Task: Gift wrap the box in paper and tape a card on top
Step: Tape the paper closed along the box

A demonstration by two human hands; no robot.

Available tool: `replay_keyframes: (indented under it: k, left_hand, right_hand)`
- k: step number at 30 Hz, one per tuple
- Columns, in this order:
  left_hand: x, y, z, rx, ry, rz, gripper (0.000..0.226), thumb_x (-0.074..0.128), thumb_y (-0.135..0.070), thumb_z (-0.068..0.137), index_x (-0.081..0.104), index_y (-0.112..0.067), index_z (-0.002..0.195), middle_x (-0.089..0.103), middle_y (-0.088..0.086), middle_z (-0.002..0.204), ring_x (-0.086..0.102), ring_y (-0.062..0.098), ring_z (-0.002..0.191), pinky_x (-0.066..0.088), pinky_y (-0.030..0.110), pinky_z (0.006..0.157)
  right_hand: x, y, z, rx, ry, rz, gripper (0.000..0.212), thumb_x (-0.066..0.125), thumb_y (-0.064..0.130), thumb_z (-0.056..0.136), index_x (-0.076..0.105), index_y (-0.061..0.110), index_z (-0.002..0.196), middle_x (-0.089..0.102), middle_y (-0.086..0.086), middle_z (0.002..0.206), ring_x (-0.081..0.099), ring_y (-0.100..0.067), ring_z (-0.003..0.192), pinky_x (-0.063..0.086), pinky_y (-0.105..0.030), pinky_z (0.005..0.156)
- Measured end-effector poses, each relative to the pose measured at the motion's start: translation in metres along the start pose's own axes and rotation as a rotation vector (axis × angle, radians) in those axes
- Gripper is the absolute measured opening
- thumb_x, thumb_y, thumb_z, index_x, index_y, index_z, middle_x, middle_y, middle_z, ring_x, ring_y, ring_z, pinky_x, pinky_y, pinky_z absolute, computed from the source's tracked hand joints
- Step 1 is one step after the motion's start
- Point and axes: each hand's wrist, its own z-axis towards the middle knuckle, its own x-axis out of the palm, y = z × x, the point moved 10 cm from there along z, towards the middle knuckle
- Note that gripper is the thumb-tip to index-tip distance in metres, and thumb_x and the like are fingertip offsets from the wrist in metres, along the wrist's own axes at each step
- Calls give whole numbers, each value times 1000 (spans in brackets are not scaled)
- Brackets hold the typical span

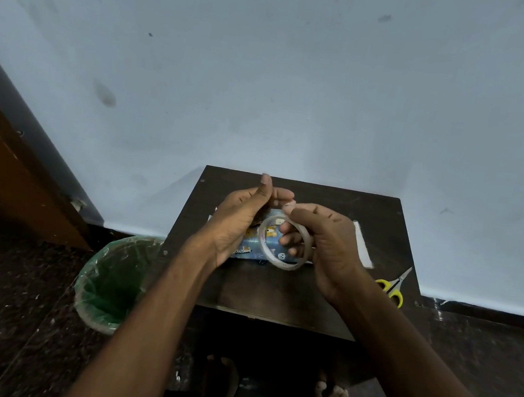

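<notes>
A roll of clear tape [281, 264] is held up over the small dark table [273, 298]. My right hand [325, 245] grips the roll, fingers through its hole. My left hand [244, 216] is raised beside it, fingertips meeting the right hand's at the top of the roll, thumb pointing up; whether it pinches a tape end is unclear. Under the hands lies the box in blue cartoon-print paper [270, 235], mostly hidden. A white strip of paper [364, 246] shows past the right hand.
Yellow-handled scissors [393, 287] lie at the table's right edge. A bin with a green liner [112, 281] stands on the floor left of the table. A wooden door [3, 166] is at far left. The wall is right behind the table. Bare feet show below.
</notes>
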Motion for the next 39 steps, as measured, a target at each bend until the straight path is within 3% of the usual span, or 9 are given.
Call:
replay_keyframes:
  k: [4, 7, 11, 16, 26, 31, 36, 39]
  left_hand:
    - [6, -6, -5, 50, 81, 18, 31, 73, -27, 92, 76, -9, 118, 79, 6, 114, 73, 13, 104, 57, 24, 91]
    - [9, -5, -5, 56, 99, 57, 27, 76, -4, 92, 76, -5, 118, 80, 11, 117, 75, 20, 109, 59, 30, 98]
    - [5, -5, -4, 59, 21, 77, 24, 80, -6, 89, 79, -3, 113, 81, 13, 113, 77, 24, 105, 61, 36, 97]
    - [2, -5, -3, 69, -35, 67, 24, 79, -10, 91, 80, -1, 113, 81, 9, 113, 78, 18, 102, 60, 25, 85]
    - [1, -6, -3, 48, -70, 38, 24, 78, -13, 92, 80, -1, 112, 82, 8, 110, 78, 14, 100, 59, 19, 80]
    - [-5, 1, -2, -8, -135, -47, 17, 77, -12, 94, 81, -1, 105, 82, 11, 101, 78, 17, 90, 63, 27, 81]
    - [-2, 5, -2, -93, -110, -202, 30, 79, -19, 87, 76, 4, 106, 66, 17, 70, 60, 22, 53, 56, 29, 55]
    - [-3, 3, -3, -92, -102, -197, 34, 79, -20, 87, 77, 5, 109, 66, 19, 83, 61, 21, 61, 57, 26, 59]
  right_hand:
    - [-14, 3, -1, -60, -150, 18, 13, 77, 12, 89, 74, 0, 87, 72, -19, 73, 66, -22, 57, 48, -25, 46]
    - [-21, 5, -3, -64, -218, 38, 14, 78, 10, 88, 73, -3, 88, 73, -20, 72, 69, -23, 56, 50, -25, 46]
    - [-20, 5, -3, -62, -236, 42, 11, 76, 7, 89, 72, -2, 83, 73, -22, 71, 68, -24, 54, 49, -25, 45]
    - [-20, 10, -5, -118, -255, -3, 14, 74, 5, 89, 71, -6, 81, 73, -22, 69, 66, -23, 51, 48, -24, 45]
    - [-19, 16, -4, -194, -277, -106, 19, 77, 10, 90, 71, -4, 79, 73, -20, 68, 68, -27, 56, 48, -27, 47]
    - [-8, 11, 1, -126, -151, -107, 22, 67, 15, 100, 72, -2, 87, 74, -24, 77, 69, -27, 62, 51, -27, 50]
    - [11, 0, 5, 66, 121, -23, 29, 43, 0, 101, 70, -2, 111, 74, -25, 89, 72, -27, 70, 60, -29, 58]
    - [16, -2, 6, 80, 217, -75, 28, 47, -5, 101, 69, -2, 119, 74, -28, 95, 73, -28, 74, 62, -32, 63]
